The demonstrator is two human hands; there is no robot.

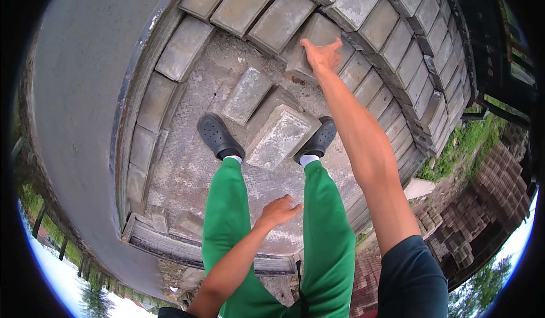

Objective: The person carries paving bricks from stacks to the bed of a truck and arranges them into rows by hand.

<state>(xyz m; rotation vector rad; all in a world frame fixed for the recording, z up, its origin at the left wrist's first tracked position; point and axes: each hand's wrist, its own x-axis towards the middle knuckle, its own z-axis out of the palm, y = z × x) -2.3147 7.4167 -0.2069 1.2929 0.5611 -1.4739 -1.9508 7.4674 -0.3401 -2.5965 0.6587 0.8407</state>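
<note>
My right hand [325, 56] reaches forward to a grey concrete block [319, 30] at the front of the stacked rows. Its thumb and fingers span the block's width at opposite edges; part of the block is hidden under the hand. My left hand [279, 210] hangs between my knees, empty, with thumb and fingers apart. Between my shoes, a concrete block [279, 136] with a pale, rough top stands nearest me. Beyond it, a smaller-looking block [248, 95] lies on the metal floor.
Stacked concrete blocks [397, 45] rise in several tiers at the right. More blocks [154, 103] line the left side wall [122, 125]. My dark clogs [218, 136] stand on the dusty patterned metal floor [181, 148]. A paved road [79, 102] runs outside at left.
</note>
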